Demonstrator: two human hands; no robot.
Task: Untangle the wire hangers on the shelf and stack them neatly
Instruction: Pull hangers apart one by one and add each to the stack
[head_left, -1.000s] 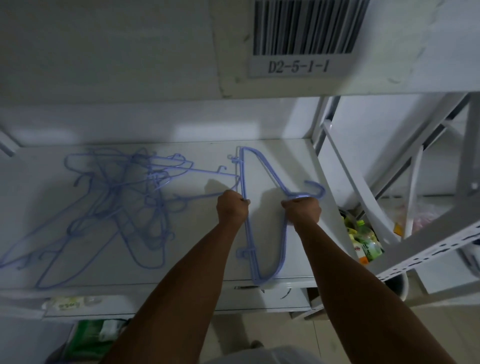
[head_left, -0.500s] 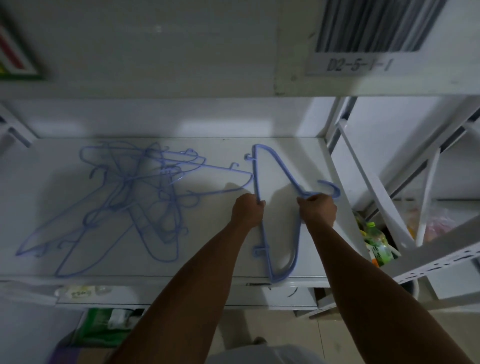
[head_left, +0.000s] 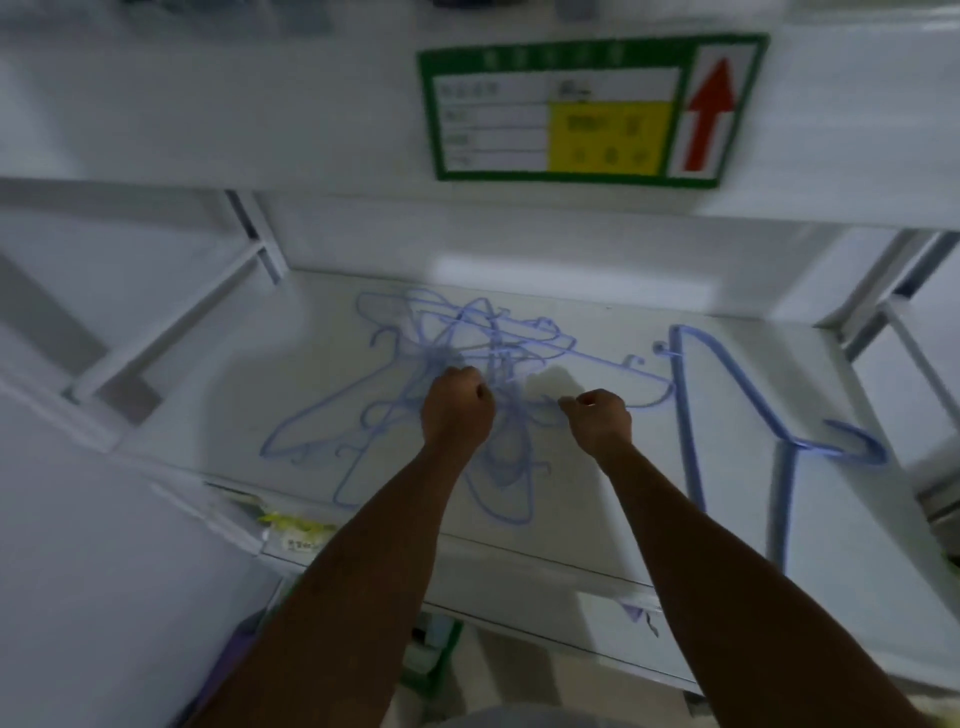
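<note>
A tangle of blue wire hangers (head_left: 498, 353) lies on the left half of the white shelf (head_left: 727, 322). My left hand (head_left: 457, 405) is curled into the middle of the tangle and grips its wires. Just to the right, my right hand (head_left: 597, 421) pinches a wire at the tangle's right edge. A separated blue hanger stack (head_left: 681, 415) lies flat on the right side of the shelf, hook pointing right, free of both hands. The frame is blurred by motion.
A green-bordered label with a red arrow (head_left: 571, 109) is fixed to the front of the shelf above. White uprights stand at the left (head_left: 260, 244) and right (head_left: 883, 291) rear corners. Green packages (head_left: 436, 649) sit on the level below.
Both hands let go of the separated hanger on the right and moved left onto the tangle. The view swung left with them.
</note>
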